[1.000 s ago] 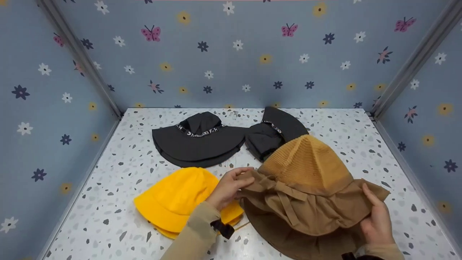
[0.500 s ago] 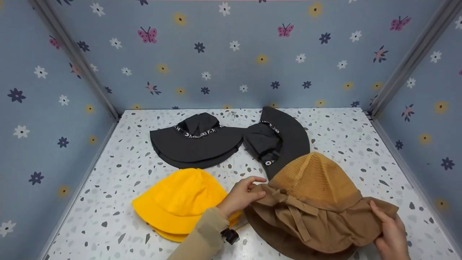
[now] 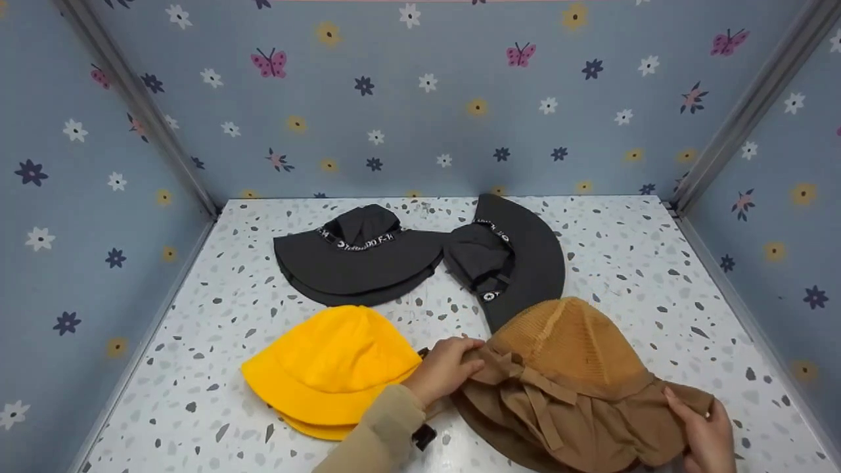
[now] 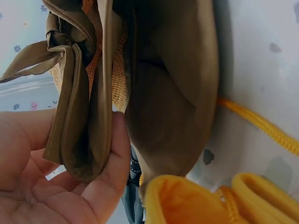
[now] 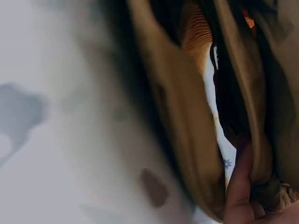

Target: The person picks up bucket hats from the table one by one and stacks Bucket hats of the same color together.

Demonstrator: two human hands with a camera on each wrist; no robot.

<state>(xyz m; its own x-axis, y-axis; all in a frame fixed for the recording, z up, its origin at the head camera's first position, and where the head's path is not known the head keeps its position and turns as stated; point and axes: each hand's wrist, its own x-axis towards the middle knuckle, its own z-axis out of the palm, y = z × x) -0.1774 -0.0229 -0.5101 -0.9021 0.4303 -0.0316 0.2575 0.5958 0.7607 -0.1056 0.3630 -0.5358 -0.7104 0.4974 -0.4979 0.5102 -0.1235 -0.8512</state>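
A sun hat (image 3: 578,348) with a tan ribbed crown and a ruffled brown brim with a bow is held low over the front right of the table. My left hand (image 3: 450,368) pinches the brim's left edge between thumb and fingers; in the left wrist view the folded brim (image 4: 86,116) lies in its grip. At the other side my right hand (image 3: 706,427) holds the brim with thumb on top and fingers underneath. A second brown brim (image 4: 177,93) shows beneath the held one. Left of the left hand lies a yellow bucket hat (image 3: 328,374), brim toward me.
Two black wide-brimmed hats with lettered bands lie farther back, one at the left (image 3: 358,263) and one at the right (image 3: 525,263), its brim partly behind the tan crown. A yellow cord (image 4: 261,122) runs over the speckled table (image 3: 217,341). Patterned walls (image 3: 420,98) enclose the back and sides.
The brown hat has come down and toward me in both hands, first shifting slightly right. More of the right black hat's brim shows. The yellow and black hats have stayed put.
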